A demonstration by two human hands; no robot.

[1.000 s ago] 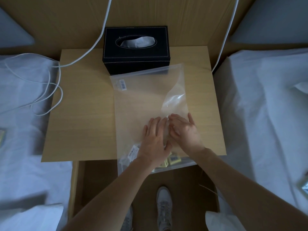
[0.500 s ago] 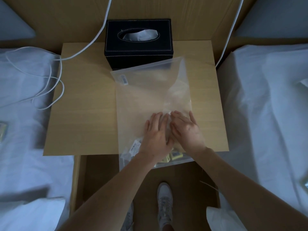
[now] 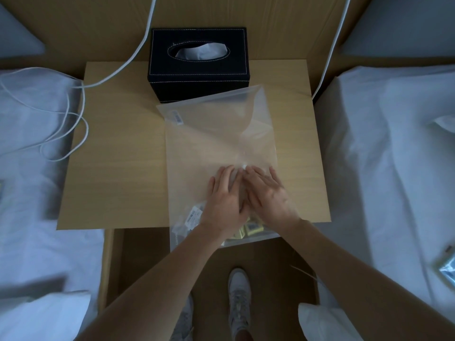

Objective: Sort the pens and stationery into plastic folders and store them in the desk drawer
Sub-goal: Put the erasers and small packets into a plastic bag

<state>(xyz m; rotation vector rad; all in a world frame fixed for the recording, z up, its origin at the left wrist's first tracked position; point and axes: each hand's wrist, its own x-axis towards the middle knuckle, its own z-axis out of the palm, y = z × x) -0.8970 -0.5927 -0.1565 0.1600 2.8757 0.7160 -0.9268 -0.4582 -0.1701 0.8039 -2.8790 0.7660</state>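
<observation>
A translucent plastic folder (image 3: 216, 141) lies flat on the wooden desk top (image 3: 118, 168), its near end hanging over the front edge. Small yellow stationery packs (image 3: 251, 228) and a labelled packet (image 3: 194, 215) show through its near end. My left hand (image 3: 225, 200) and my right hand (image 3: 267, 193) lie side by side on the folder, fingers straight, pressing it down. A small white snap (image 3: 244, 165) sits just past my fingertips. Below the desk's front edge the open drawer (image 3: 147, 262) shows, with a dark inside.
A black tissue box (image 3: 199, 65) stands at the back of the desk, touching the folder's far edge. White cables (image 3: 73, 114) loop over the left bed. White beds flank the desk. A shiny packet (image 3: 446, 267) lies on the right bed. My shoes (image 3: 238, 296) are below.
Both hands stay pressed on the folder. The bulge in the folder's right side has flattened. The view has shifted slightly.
</observation>
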